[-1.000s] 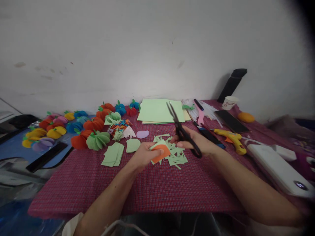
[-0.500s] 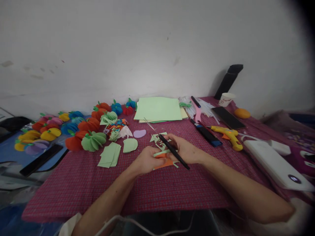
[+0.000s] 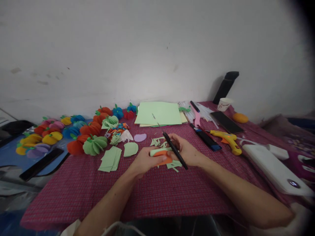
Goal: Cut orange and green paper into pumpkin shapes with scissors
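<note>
My left hand (image 3: 144, 160) is closed on an orange paper piece (image 3: 163, 158) with a light green piece laid against it, held just above the red checked cloth (image 3: 157, 193). My right hand (image 3: 188, 151) grips black scissors (image 3: 174, 150), its fingers wrapped through the handles; the thin blades point away toward the green sheets and meet the papers' right edge. Green paper scraps (image 3: 172, 165) lie under and around both hands.
Coloured paper pumpkins (image 3: 73, 131) crowd the left. Cut green pieces (image 3: 110, 158), a green paper stack (image 3: 158, 113), a yellow glue gun (image 3: 227, 139), a phone (image 3: 225, 122), a paper cup (image 3: 223, 104), an orange ball (image 3: 240, 117) and a white box (image 3: 273, 167) surround the cloth.
My right hand lowered the scissors from an upright, raised position down to the papers. My left hand kept its hold on the orange and green pieces and turned them slightly.
</note>
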Motion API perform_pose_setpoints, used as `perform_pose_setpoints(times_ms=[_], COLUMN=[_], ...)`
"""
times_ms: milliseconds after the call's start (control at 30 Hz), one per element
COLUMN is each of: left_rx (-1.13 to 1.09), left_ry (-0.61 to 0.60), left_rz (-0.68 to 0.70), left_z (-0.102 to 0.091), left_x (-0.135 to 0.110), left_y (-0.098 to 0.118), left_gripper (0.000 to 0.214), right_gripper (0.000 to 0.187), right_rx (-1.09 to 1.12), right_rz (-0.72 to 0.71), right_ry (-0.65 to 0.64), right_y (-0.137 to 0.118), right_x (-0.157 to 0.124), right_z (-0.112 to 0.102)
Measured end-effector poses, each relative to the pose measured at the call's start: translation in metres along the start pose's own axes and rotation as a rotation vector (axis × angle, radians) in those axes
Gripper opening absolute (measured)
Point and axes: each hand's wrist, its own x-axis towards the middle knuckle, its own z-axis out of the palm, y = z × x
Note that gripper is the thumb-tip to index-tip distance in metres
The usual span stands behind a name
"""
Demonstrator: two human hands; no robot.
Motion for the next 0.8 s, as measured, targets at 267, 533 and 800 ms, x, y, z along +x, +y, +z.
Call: perform_pose_setpoints(times_ms=[267,533,800], left_rx=[-0.459,-0.442,-0.421], left_ry=[0.181,0.293,0.324], left_rz=[0.147,0.172,0.146], left_z=[0.021,0.027,0.026], left_x=[0.004,0.008,0.008], left_y=[-0.002,-0.008,-0.009], left_gripper=[0.029,0.014,0.012], right_gripper=[0.046,0.047,0.05], right_rx=[0.094,0.137,0.083], right_rz=[-0.048,-0.052,0.0], right_ry=[0.3,0.325,0.236], right_y=[-0.008,-0.001,-0.003], right_x=[0.001,0.002,0.0], right_z=[0.006,0.017,0.011])
